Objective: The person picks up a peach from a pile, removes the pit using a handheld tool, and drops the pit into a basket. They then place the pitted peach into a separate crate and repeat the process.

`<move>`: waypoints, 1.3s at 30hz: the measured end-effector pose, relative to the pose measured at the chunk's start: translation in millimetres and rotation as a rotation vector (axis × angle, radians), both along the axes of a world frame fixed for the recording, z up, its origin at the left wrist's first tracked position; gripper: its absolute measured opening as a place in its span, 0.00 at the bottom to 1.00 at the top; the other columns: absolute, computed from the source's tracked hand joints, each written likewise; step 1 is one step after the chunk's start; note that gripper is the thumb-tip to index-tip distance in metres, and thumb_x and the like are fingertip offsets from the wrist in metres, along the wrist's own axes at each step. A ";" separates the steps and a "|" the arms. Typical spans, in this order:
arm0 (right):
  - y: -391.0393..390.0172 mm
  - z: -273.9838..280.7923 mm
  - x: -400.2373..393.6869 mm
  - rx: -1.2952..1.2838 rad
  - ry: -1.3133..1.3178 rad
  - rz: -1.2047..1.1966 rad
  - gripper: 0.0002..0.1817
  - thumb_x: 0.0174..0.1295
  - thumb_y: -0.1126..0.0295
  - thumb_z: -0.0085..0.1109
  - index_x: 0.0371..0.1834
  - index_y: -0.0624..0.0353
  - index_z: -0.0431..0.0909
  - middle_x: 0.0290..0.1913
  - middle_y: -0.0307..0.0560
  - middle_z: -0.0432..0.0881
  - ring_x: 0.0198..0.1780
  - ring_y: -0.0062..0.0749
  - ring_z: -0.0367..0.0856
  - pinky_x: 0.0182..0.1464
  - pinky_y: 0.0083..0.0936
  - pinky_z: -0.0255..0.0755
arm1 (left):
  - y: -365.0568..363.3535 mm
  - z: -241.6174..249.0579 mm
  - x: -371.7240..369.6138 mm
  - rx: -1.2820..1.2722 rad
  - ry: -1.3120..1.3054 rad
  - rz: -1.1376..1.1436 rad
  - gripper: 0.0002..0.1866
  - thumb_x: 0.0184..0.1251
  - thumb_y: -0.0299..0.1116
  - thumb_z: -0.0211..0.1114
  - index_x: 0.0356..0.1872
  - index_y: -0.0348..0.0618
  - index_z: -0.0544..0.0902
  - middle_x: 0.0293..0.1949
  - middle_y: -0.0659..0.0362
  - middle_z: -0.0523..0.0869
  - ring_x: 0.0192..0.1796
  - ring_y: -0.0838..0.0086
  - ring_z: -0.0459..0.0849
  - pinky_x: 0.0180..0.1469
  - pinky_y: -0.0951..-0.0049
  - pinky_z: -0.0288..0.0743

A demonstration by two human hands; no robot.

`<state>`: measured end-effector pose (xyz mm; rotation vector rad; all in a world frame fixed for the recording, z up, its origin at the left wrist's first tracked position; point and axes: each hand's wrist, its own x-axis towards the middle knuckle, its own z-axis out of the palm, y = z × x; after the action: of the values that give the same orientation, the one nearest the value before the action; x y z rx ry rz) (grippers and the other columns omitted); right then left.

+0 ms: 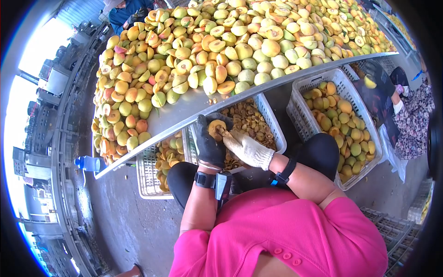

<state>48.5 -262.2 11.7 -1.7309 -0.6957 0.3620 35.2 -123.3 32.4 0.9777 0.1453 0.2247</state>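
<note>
The left hand [210,141] is clamping a fruit half [214,126]; the right hand [249,148] is touching it, holding what I cannot tell. If juice is slicking that grip, the fruit half could be slipping into the scrap crate [272,117] at one o'clock, below the bench [173,113] at twelve.

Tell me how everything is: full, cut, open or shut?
Held fruit, cut
Left hand, gloved, gripping the held fruit
Right hand, gloved, at the held fruit
Pile, mostly cut
Table, heaped, partly bare
Left crate, loaded, partly hidden
Middle crate, holding scraps
Right crate, nearly full
Bottle, looks capped
</note>
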 end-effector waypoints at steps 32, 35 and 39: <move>-2.5 4.8 5.9 -0.133 -0.078 -0.049 0.16 0.75 0.59 0.48 0.46 0.63 0.74 0.37 0.62 0.80 0.41 0.61 0.81 0.39 0.49 0.72 | 6.8 -27.5 -4.5 -0.126 -0.042 0.062 0.16 0.79 0.36 0.54 0.60 0.40 0.73 0.53 0.54 0.79 0.52 0.68 0.81 0.58 0.64 0.79; -1.6 -7.9 6.8 -0.169 -0.217 -0.002 0.14 0.75 0.61 0.48 0.48 0.62 0.73 0.37 0.62 0.79 0.41 0.60 0.82 0.39 0.48 0.73 | 8.3 -38.5 -6.0 0.336 -0.081 0.127 0.18 0.81 0.43 0.50 0.58 0.40 0.75 0.52 0.55 0.80 0.51 0.69 0.81 0.57 0.65 0.79; -0.5 -13.3 4.5 -0.207 -0.196 -0.016 0.21 0.76 0.53 0.45 0.47 0.64 0.71 0.32 0.67 0.80 0.38 0.66 0.81 0.37 0.55 0.71 | 11.3 -29.0 -5.2 0.338 0.015 0.091 0.19 0.82 0.44 0.47 0.54 0.39 0.78 0.50 0.56 0.81 0.49 0.71 0.81 0.54 0.69 0.78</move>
<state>53.0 -262.7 -1.6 -1.9867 -0.8075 0.2619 30.0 -112.0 3.4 1.3102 0.1695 0.3328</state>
